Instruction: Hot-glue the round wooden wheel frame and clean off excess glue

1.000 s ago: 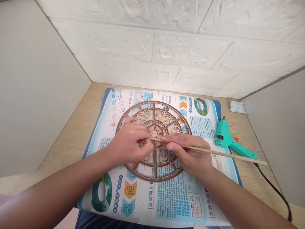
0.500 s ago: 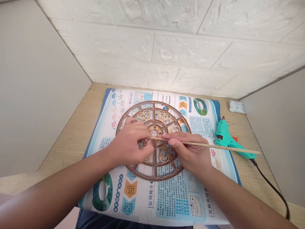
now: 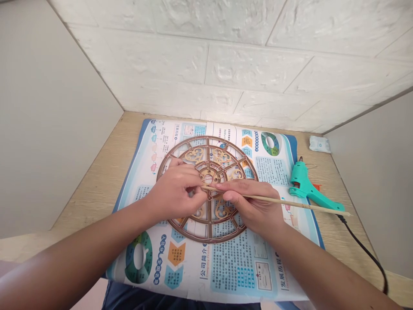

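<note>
A round brown openwork wooden frame [image 3: 209,234] with spokes and lighter scroll inlays lies flat on a printed poster sheet. Over its middle, my right hand [image 3: 256,202] grips a thin bamboo stick [image 3: 290,203], thumb and fingers closed round it; the stick's long end points right. My left hand [image 3: 180,189] rests over the left part of the frame, its thumb and forefinger pinched at the stick's left tip near the hub. Whatever small thing may be in that pinch is hidden by the fingers.
A teal hot glue gun [image 3: 306,183] lies at the right on the wooden table [image 3: 97,176], its black cord [image 3: 368,249] running toward me. Farther back is a small white packet [image 3: 319,144]. The poster [image 3: 193,275] covers a blue board. A white brick-pattern wall and grey side panels enclose the table.
The stick's right end has dipped slightly and my right hand has shifted a little left. My left hand stays nearly where it was at the hub.
</note>
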`<action>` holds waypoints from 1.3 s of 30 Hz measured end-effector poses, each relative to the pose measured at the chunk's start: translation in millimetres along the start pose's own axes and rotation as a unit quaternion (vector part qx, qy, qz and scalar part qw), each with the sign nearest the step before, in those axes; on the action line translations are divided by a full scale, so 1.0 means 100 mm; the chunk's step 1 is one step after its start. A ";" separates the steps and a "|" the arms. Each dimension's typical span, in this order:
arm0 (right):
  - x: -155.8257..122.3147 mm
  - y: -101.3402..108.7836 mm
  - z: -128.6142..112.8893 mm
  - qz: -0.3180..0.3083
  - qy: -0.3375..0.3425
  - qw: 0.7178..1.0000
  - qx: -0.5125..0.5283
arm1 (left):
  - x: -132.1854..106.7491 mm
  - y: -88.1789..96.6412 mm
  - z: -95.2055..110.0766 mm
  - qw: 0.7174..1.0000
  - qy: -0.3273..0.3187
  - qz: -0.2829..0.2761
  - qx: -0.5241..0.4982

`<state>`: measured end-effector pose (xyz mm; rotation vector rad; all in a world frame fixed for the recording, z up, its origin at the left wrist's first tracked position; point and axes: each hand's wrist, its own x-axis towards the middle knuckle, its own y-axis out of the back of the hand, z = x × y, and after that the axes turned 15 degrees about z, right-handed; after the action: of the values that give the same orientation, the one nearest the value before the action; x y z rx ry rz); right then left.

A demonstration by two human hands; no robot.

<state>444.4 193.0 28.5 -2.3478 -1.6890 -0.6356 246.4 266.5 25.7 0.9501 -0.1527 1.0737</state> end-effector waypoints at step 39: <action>-0.02 -0.04 -0.05 0.052 -0.077 0.995 -0.027 | -0.01 -0.01 0.00 0.999 -0.037 -0.010 0.030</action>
<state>438.4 190.2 31.9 -2.5634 -1.6138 -0.5013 246.9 266.0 24.9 1.0437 -0.1719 1.0296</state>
